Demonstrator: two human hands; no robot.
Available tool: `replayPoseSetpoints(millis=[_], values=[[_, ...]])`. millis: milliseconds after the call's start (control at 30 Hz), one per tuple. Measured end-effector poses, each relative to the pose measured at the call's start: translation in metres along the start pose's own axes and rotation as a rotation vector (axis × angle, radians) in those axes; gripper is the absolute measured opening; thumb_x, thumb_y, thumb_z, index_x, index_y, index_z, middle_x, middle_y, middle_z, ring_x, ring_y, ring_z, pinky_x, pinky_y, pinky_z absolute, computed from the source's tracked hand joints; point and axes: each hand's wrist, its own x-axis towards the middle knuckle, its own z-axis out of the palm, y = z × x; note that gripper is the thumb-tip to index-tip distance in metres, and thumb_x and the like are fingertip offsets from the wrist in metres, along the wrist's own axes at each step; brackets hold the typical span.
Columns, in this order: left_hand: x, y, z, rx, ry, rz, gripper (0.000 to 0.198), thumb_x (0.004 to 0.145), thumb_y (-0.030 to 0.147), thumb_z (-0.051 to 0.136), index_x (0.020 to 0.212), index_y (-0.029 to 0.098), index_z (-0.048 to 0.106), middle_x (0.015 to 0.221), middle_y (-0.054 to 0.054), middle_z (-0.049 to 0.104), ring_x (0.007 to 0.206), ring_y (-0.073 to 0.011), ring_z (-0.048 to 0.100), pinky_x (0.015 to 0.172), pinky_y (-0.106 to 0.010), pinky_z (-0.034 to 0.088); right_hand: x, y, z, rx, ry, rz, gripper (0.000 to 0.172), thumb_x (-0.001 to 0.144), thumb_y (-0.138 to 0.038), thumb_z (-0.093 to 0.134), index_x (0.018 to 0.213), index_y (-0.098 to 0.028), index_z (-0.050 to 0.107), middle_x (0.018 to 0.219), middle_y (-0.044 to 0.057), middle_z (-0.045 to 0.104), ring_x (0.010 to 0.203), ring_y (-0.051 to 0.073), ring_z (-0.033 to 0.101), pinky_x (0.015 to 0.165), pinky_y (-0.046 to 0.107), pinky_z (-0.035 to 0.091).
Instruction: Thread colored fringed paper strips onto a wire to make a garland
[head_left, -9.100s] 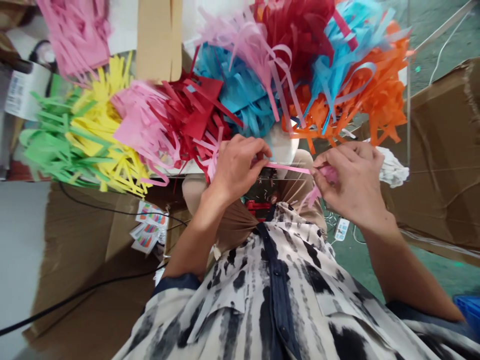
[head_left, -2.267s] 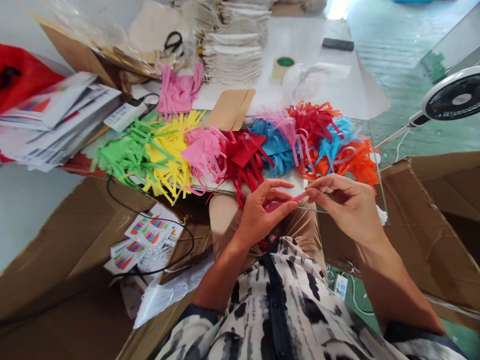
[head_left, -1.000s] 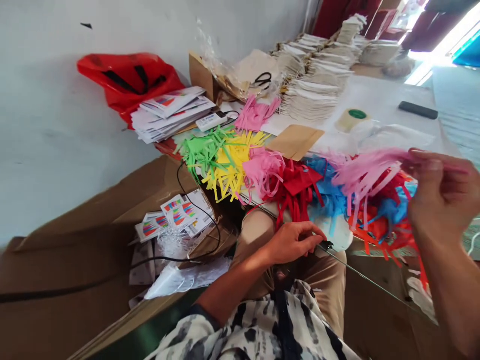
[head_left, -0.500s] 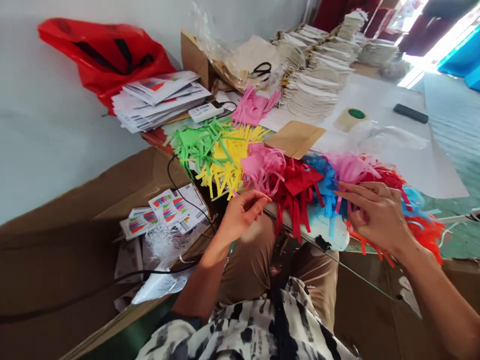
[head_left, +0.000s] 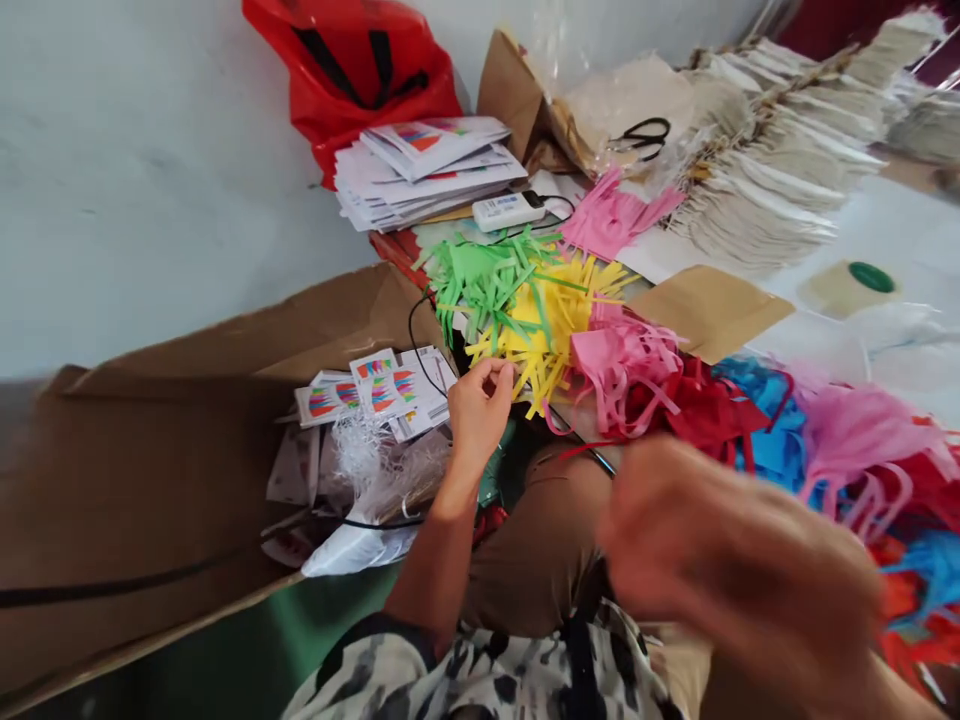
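Observation:
My left hand (head_left: 480, 410) is closed in a pinch at the near edge of the yellow paper fringe (head_left: 559, 310). What its fingertips hold, if anything, is too small to make out. My right hand (head_left: 735, 560) is lifted close to the camera and smeared by motion, so its fingers cannot be read. Beyond it runs a row of cut paper fringes: a pink one (head_left: 622, 365), a dark red one (head_left: 697, 400), a blue one (head_left: 765, 425) and another pink one (head_left: 862, 430). Green fringe (head_left: 487, 275) lies behind the yellow.
At my left stands an open cardboard box (head_left: 172, 440) with printed cards (head_left: 386, 385) and plastic scraps. A black cable crosses it. Behind are stacked envelopes (head_left: 427, 185), a red bag (head_left: 360, 80), black-handled scissors (head_left: 643, 135), a brown envelope (head_left: 712, 305) and paper stacks (head_left: 780, 190).
The view has swung left. My right hand has drawn back from the pink and blue fringes toward the camera. My left hand stays pinched, now beside the yellow fringe.

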Motion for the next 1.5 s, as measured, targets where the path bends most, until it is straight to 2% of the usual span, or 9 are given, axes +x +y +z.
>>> replayPoseSetpoints(millis=[67,200,300,467,633,800,1067,1267,1500], values=[[0.003,-0.001,-0.001,-0.078,0.04,-0.054,0.024,0.098,0.038,0.061,0.093,0.02,0.077,0.073,0.002,0.07,0.067,-0.0145,0.062,0.066,-0.025,0.044,0.033,0.043,0.015,-0.3,0.107,0.093,0.011,0.099,-0.033,0.072,0.088,-0.034,0.074,0.089,0.003,0.077,0.087,0.026,0.069,0.08,0.044,0.055],[0.006,-0.003,-0.003,-0.187,0.071,-0.11,0.025,0.097,0.041,0.063,0.093,0.02,0.077,0.074,0.001,0.07,0.067,-0.0142,0.06,0.064,-0.025,0.044,0.081,0.124,0.043,-0.856,-0.034,0.123,0.016,0.1,-0.024,0.062,0.093,-0.025,0.076,0.101,0.012,0.076,0.1,0.033,0.061,0.087,0.049,0.044],[0.007,-0.006,-0.006,-0.213,0.054,-0.123,0.026,0.098,0.043,0.065,0.093,0.021,0.077,0.073,0.002,0.068,0.066,-0.0135,0.058,0.063,-0.025,0.042,0.094,0.151,0.052,-0.982,-0.135,0.115,0.021,0.098,-0.013,0.057,0.093,-0.021,0.076,0.103,0.017,0.074,0.102,0.036,0.056,0.088,0.051,0.039],[0.009,-0.007,-0.008,-0.244,0.054,-0.141,0.025,0.098,0.042,0.067,0.094,0.02,0.077,0.071,0.002,0.067,0.063,-0.0134,0.056,0.061,-0.024,0.04,0.095,0.152,0.047,-0.945,-0.128,0.117,0.03,0.097,-0.009,0.052,0.087,-0.023,0.077,0.098,0.016,0.074,0.103,0.035,0.056,0.094,0.054,0.036],[0.014,-0.001,-0.006,-0.209,0.035,-0.119,0.021,0.099,0.037,0.064,0.095,0.021,0.078,0.079,0.001,0.072,0.068,-0.0142,0.06,0.065,-0.025,0.043,0.098,0.167,0.033,-0.8,0.047,0.204,0.016,0.094,-0.027,0.068,0.082,-0.025,0.078,0.095,0.008,0.079,0.099,0.031,0.064,0.093,0.049,0.042],[0.03,0.006,-0.005,-0.097,0.095,0.04,0.017,0.1,0.028,0.062,0.102,0.022,0.078,0.096,-0.001,0.077,0.075,-0.0148,0.062,0.071,-0.027,0.046,0.106,0.175,0.018,-0.573,0.095,0.266,0.016,0.089,-0.04,0.079,0.081,-0.025,0.08,0.088,0.006,0.078,0.089,0.027,0.07,0.084,0.043,0.049],[0.057,0.019,0.011,-0.098,0.074,0.257,0.028,0.101,0.013,0.052,0.105,0.023,0.078,0.112,-0.006,0.075,0.107,-0.0209,0.069,0.094,-0.033,0.054,0.108,0.165,0.007,-0.52,0.069,0.221,0.006,0.086,-0.03,0.078,0.085,-0.027,0.083,0.098,0.005,0.079,0.1,0.029,0.072,0.096,0.046,0.05],[0.072,0.015,0.013,-0.116,0.029,0.29,0.03,0.094,0.005,0.054,0.1,0.022,0.078,0.107,-0.004,0.073,0.092,-0.0176,0.067,0.082,-0.029,0.052,0.115,0.152,0.007,-0.503,0.182,0.245,0.009,0.087,-0.034,0.078,0.086,-0.028,0.083,0.097,0.005,0.077,0.092,0.026,0.07,0.091,0.043,0.051],[0.1,0.013,0.015,-0.062,-0.024,0.341,0.037,0.081,-0.001,0.054,0.1,0.02,0.078,0.113,-0.006,0.071,0.085,-0.0161,0.064,0.071,-0.026,0.049,0.147,0.152,0.001,-0.513,0.228,0.149,0.006,0.087,-0.029,0.072,0.086,-0.026,0.077,0.104,0.008,0.078,0.102,0.029,0.071,0.099,0.047,0.052]])
